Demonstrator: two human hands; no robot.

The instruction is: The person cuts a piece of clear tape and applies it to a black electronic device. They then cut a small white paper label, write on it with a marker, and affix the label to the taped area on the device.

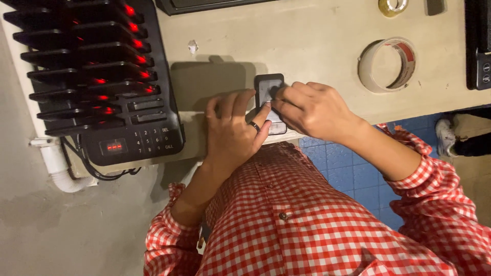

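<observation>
A small black phone-like device (267,88) with a grey screen lies flat near the front edge of a beige counter (307,41). My left hand (232,128), a dark ring on one finger, rests on the counter with its fingertips against the device's left side. My right hand (312,108) covers the device's right side, thumb and forefinger pinched on its screen. Whether something thin is between those fingers cannot be told. Both sleeves are red and white check.
A black charging rack (92,66) with several slotted pagers, red lights and a keypad stands at the left. A large roll of tape (388,64) lies at the right, a small roll (393,6) behind it. Blue tiled floor (353,174) and a shoe (446,135) show below.
</observation>
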